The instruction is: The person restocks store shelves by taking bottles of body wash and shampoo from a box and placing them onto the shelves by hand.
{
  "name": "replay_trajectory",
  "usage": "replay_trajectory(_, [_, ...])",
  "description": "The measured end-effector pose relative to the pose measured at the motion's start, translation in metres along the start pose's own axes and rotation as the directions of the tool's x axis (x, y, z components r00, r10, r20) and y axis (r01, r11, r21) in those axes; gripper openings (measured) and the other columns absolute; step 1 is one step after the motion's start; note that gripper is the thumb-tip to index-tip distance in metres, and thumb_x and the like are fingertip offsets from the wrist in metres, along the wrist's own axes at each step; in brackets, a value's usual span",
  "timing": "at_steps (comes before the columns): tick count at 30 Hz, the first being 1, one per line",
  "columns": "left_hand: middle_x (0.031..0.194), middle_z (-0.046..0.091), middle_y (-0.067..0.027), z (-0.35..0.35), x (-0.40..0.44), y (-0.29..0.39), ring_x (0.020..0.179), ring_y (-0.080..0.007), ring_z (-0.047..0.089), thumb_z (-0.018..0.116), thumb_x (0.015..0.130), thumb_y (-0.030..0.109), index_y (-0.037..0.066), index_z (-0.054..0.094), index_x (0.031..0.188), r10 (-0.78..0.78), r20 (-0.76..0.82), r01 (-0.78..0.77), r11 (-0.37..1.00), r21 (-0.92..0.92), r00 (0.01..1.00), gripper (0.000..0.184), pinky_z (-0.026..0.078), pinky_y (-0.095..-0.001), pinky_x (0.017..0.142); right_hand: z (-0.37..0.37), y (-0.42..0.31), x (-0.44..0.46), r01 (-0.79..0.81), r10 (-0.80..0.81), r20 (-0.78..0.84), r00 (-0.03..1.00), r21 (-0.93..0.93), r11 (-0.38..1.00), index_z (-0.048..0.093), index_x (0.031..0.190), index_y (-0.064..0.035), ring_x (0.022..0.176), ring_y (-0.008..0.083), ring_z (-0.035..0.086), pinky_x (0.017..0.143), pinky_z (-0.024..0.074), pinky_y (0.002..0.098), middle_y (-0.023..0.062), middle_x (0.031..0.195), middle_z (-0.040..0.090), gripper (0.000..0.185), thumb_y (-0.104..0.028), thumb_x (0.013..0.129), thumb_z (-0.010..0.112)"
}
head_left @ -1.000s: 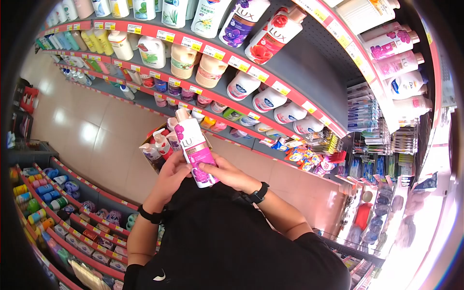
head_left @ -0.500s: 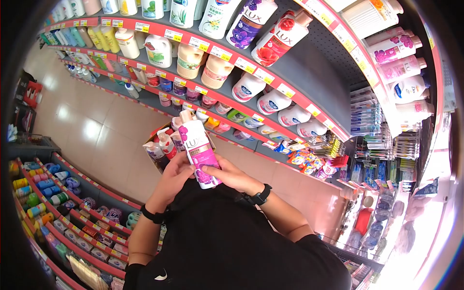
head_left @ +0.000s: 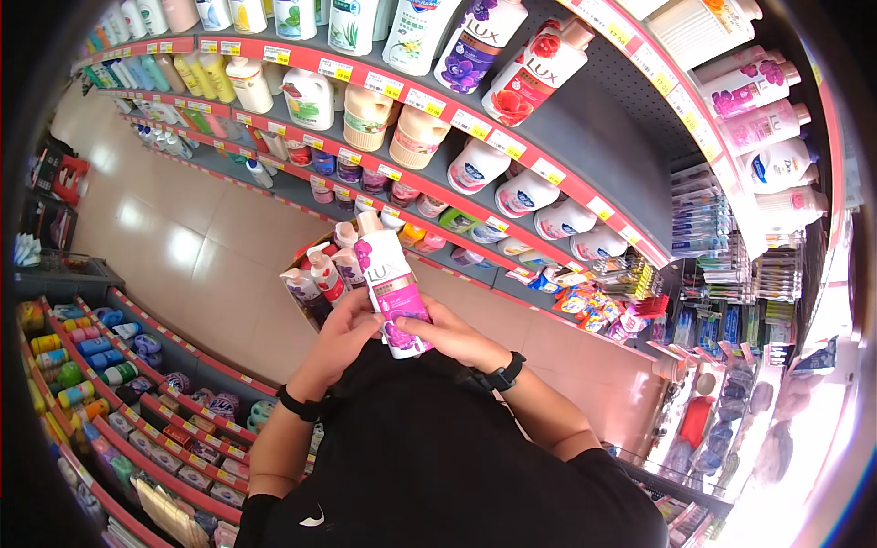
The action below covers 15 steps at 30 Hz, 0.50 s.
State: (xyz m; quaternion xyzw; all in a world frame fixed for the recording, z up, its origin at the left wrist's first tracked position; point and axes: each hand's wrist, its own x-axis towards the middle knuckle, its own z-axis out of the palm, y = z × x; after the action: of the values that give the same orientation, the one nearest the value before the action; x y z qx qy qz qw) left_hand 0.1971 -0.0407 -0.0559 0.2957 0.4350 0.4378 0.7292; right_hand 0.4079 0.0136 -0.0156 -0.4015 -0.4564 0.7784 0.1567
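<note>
Both hands hold one pink-and-white LUX pump bottle [head_left: 388, 283] in front of my chest, its label facing up toward me and its top pointing away. My left hand [head_left: 345, 331] grips the lower left side with bent fingers. From the right, my right hand [head_left: 449, 331] wraps the bottle, thumb lying across the label near the base. Just beyond, an open cardboard box [head_left: 309, 241] stands with several more pump bottles inside, among them a red-and-white bottle [head_left: 326, 272]. The bottle in my hands partly hides the box.
Ahead, a curved shelf [head_left: 438, 108] carries rows of bottles, including a purple LUX bottle [head_left: 479, 44] and a red LUX bottle [head_left: 537, 73]. Toothbrush packs [head_left: 699, 219] hang at right. A lower shelf [head_left: 137, 393] with packaged goods lies left, beside the tiled floor [head_left: 183, 242].
The view has shifted slightly, so shelves, box and hands appear a little farther right. Both hands keep the same hold on the LUX bottle.
</note>
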Motion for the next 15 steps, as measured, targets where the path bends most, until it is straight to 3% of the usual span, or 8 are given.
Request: replay_trajectory(15, [0.126, 0.065, -0.0044, 0.0019, 0.002, 0.0006, 0.109, -0.0132, 0.063, 0.06, 0.102, 0.012, 0.006, 0.053, 0.141, -0.033, -0.046, 0.036, 0.997, 0.072, 0.998, 0.04, 0.052, -0.0308, 0.09, -0.003, 0.0013, -0.0011, 0.016, -0.018, 0.046, 0.999, 0.045, 0.999, 0.044, 0.146, 0.0001, 0.118, 0.0141, 0.06, 0.101, 0.0493, 0.0315, 0.0088, 0.131, 0.062, 0.057, -0.03, 0.103, 0.065])
